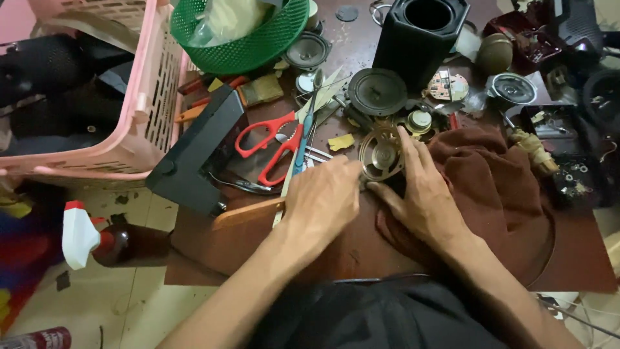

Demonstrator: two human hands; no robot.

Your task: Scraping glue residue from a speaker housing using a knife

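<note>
Fingers [403, 152] of both hands close on a round brass-coloured metal speaker frame [381, 155]; red-handled scissors [274, 147] lie at nine o'clock on the counter [361, 249].

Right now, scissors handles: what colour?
Red, on the scissors left of the hands; head view shows them best.

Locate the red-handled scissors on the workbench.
In the head view, the red-handled scissors lie left of centre, just above the left hand, beside the black box.
</note>
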